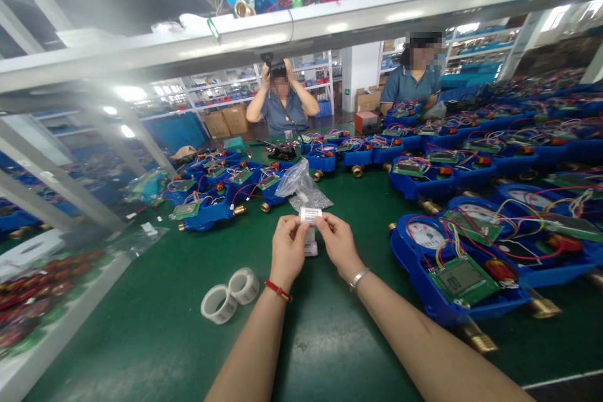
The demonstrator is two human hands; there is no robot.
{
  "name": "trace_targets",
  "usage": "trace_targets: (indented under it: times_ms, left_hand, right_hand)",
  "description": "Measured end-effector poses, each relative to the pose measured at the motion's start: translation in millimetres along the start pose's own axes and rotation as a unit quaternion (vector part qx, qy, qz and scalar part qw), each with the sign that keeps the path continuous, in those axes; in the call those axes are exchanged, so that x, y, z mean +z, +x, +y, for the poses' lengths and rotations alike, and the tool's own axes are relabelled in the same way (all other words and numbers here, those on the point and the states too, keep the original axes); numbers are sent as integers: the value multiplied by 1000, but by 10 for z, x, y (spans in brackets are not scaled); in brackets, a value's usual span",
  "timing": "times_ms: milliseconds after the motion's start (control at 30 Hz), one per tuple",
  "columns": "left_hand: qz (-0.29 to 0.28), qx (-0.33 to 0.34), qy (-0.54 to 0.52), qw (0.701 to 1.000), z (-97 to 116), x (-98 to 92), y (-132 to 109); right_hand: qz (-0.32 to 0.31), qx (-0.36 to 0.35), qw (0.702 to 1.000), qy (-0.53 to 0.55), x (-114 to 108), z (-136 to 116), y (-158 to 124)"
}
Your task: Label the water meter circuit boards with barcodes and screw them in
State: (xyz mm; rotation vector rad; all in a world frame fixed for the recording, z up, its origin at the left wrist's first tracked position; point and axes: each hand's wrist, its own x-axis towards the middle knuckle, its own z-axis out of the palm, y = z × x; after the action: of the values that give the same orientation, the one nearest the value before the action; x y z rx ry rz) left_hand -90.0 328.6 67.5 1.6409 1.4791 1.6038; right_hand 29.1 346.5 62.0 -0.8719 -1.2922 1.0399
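Between my two hands is a small white barcode label [311, 216], pinched at its sides above the green tabletop. My left hand [288, 245] wears a red band at the wrist and grips the label's left side. On the other side, my right hand [340, 244], with a silver bracelet, has its thumb and fingers closed on the right edge. More white printed labels [309, 247] show just below, between the hands; whether they join the held one I cannot tell. Two label rolls [219, 304] lie left of my left forearm. Beyond my fingers sits a clear plastic bag [298, 182].
Blue water meters [459, 264] with circuit boards, wires and brass fittings fill the right side in rows. Several more meters [207, 210] stand back left. A white tray [70, 342] of red parts is at left. A shelf [330, 25] spans overhead. Two people sit across the table.
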Motion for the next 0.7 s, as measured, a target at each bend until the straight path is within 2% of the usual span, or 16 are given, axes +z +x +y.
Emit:
trace_targets:
  times_ms: [267,433,600,700]
  left_hand:
    - [39,-11,-8,999,-24,13,-7]
    - [27,-10,-10,1000,-6,14,-6]
    - [31,-7,-14,999,-2,-1,2]
    - [20,-1,-2,1000,-2,-6,4]
  right_hand:
    - [-16,8,1000,1,3,15,-8]
    - [-6,10,1000,21,4,5,-8]
    - [-26,8,999,22,8,17,-9]
    - [-11,11,999,31,10,19,-2]
